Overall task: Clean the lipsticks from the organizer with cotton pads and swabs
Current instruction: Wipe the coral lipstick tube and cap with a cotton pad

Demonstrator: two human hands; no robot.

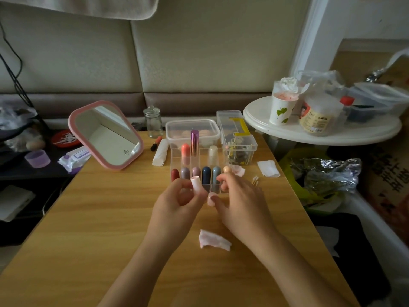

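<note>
Holding the pale pink lipstick [195, 183] in two pieces, just in front of the organizer [174, 155], mid-counter.
My left hand [174, 202] fingers [182, 182] pinch one piece and my right hand [241, 204] seems to pinch the other. I'd keep them aligned and wipe with the cotton pad [213, 240] toward the near edge.

Counts:
- 1 clear acrylic compartment organizer [177, 159], 9 capsule-shaped lipsticks in it: front row of six [206, 172], back row of three [185, 151].
- 1 black-cased coral lipstick [156, 144] lying loose on the wooden desk [99, 218].
- 2 hands: left hand [177, 200] pinches a pale pink lipstick piece [195, 183], right hand [241, 202] a second pale pink piece [211, 199].
- 3 cotton pads: 2 pink-stained [213, 239] [239, 170], 1 white [268, 168].
- Cotton swabs [255, 180]: small cluster, count unclear.
- 1 pink-framed mirror [75, 122], 1 glass jar [152, 122].
</note>
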